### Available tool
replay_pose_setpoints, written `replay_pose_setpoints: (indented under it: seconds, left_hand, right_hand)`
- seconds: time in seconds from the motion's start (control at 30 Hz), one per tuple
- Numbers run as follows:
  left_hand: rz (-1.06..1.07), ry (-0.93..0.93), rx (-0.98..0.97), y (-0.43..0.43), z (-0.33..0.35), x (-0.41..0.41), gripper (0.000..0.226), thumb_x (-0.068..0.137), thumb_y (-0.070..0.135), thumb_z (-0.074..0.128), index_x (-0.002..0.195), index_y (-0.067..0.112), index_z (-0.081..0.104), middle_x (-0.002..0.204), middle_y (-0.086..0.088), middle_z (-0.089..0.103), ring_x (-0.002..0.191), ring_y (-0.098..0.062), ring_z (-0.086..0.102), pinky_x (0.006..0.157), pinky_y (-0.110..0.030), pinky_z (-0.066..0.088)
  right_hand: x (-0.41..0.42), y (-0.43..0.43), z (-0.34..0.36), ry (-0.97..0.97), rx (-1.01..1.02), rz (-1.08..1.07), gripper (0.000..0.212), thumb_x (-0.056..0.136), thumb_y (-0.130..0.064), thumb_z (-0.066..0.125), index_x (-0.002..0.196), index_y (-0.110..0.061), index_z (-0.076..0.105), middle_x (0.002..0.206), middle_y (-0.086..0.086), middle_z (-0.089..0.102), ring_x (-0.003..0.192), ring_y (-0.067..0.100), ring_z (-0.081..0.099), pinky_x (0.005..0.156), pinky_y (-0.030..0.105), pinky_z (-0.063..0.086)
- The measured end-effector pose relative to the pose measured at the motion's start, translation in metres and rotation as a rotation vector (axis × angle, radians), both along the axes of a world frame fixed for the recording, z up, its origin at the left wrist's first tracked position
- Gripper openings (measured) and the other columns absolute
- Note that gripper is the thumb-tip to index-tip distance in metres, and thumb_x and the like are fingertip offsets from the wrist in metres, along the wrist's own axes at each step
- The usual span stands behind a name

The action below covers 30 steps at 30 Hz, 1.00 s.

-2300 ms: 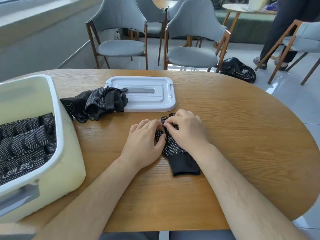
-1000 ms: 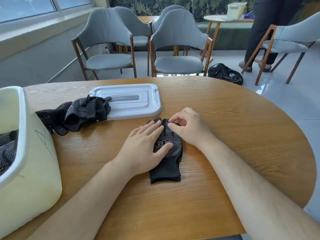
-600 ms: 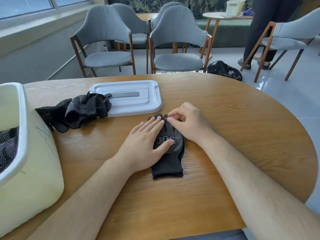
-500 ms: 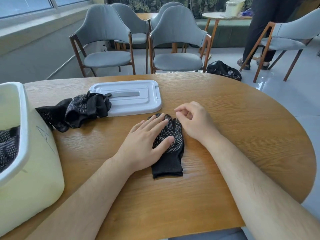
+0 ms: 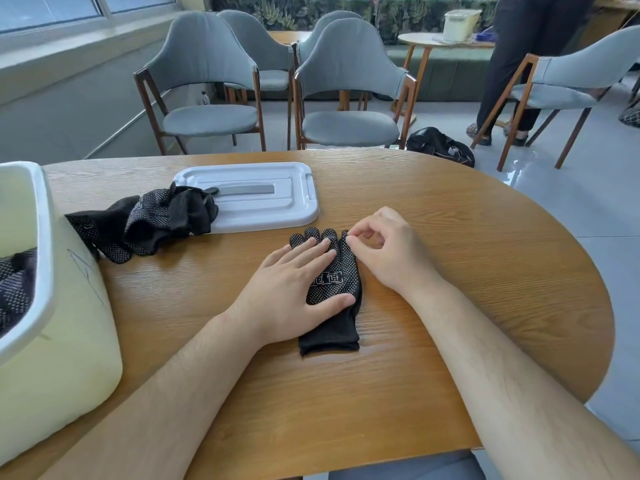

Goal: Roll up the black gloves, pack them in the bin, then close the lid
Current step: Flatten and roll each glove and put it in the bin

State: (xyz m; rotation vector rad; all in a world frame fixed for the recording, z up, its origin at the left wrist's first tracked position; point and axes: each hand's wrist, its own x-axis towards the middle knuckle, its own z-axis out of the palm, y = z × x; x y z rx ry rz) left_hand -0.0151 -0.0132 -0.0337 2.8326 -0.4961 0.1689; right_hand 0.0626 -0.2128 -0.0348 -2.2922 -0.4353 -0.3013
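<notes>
On the round wooden table (image 5: 485, 271), nearest, the left hand (image 5: 291, 292) presses flat, fingers straight, on a black glove (image 5: 337, 327); the right hand (image 5: 384, 251) pinches its outer fingertip. Leftward stands the bin (image 5: 69, 341); beyond, loose gloves (image 5: 149, 220) overlap the white lid (image 5: 263, 199). Grey chairs (image 5: 346, 98) stand behind.

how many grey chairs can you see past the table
5: front left chair, one behind it, front middle chair, one behind that, and a chair at the right. Others may be hidden.
</notes>
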Motion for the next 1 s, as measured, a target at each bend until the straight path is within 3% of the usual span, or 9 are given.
replay_pose_setpoints:
  seconds: [0.13,0.27,0.4,0.57,0.67,0.83,1.0]
  left_hand:
    - [-0.005,0.029,0.024,0.000,0.000,0.000,0.098,0.082,0.089,0.017,0.161,0.032,0.021,0.168,0.017,0.006,0.153,0.003,-0.005,0.126,-0.029,-0.004]
    - [-0.022,0.061,0.053,0.000,0.000,0.000,0.103,0.079,0.091,0.014,0.162,0.030,0.012,0.169,0.014,-0.001,0.153,0.000,-0.010,0.127,-0.032,-0.006]
    - [-0.021,0.061,0.069,-0.003,-0.001,-0.002,0.106,0.078,0.092,0.013,0.163,0.028,0.010,0.169,0.012,-0.004,0.153,-0.001,-0.013,0.127,-0.032,-0.006]
    - [-0.057,-0.109,-0.056,0.001,0.003,-0.017,0.083,0.095,0.077,0.029,0.161,0.028,0.024,0.168,0.016,0.004,0.153,0.000,-0.009,0.128,-0.032,0.001]
    - [-0.112,-0.134,-0.082,0.008,0.002,-0.036,0.070,0.100,0.066,0.035,0.159,0.029,0.027,0.167,0.017,0.010,0.154,0.001,-0.004,0.128,-0.031,0.005]
    - [-0.131,-0.090,-0.104,0.022,-0.001,-0.051,0.056,0.103,0.056,0.032,0.150,0.030,0.047,0.158,0.018,0.036,0.151,0.006,0.014,0.124,-0.019,0.008]
    - [-0.130,-0.024,-0.103,0.023,-0.003,-0.049,0.057,0.100,0.054,0.035,0.154,0.035,0.039,0.160,0.021,0.028,0.151,0.007,0.012,0.124,-0.019,0.010]
  right_hand:
    - [0.001,0.004,0.000,0.042,-0.171,-0.013,0.011,0.093,-0.041,0.065,0.101,-0.037,0.070,0.097,-0.016,0.054,0.094,0.005,0.049,0.076,0.027,0.039]
    - [0.004,0.006,-0.001,0.048,-0.178,-0.038,0.026,0.095,-0.048,0.061,0.117,-0.035,0.064,0.102,-0.015,0.055,0.105,0.008,0.050,0.095,0.033,0.043]
    - [0.005,0.008,-0.001,0.040,-0.210,-0.114,0.026,0.095,-0.052,0.060,0.111,-0.033,0.066,0.104,-0.012,0.057,0.108,0.012,0.052,0.102,0.038,0.042]
    - [-0.003,0.008,0.002,0.030,-0.117,-0.118,0.025,0.101,-0.040,0.054,0.123,-0.030,0.062,0.104,-0.011,0.054,0.100,0.010,0.053,0.099,0.044,0.048]
    - [-0.016,0.005,0.000,-0.037,-0.059,-0.073,0.026,0.100,-0.038,0.056,0.124,-0.030,0.062,0.108,-0.011,0.054,0.103,0.009,0.051,0.097,0.039,0.049]
    - [-0.048,0.009,-0.002,-0.204,-0.199,0.213,0.033,0.096,-0.038,0.054,0.126,-0.032,0.067,0.132,-0.015,0.060,0.128,0.010,0.048,0.109,0.033,0.035]
    - [-0.055,0.016,-0.003,0.010,-0.399,0.278,0.052,0.103,-0.050,0.033,0.151,-0.036,0.049,0.162,-0.019,0.037,0.153,0.004,0.022,0.125,0.035,0.013]
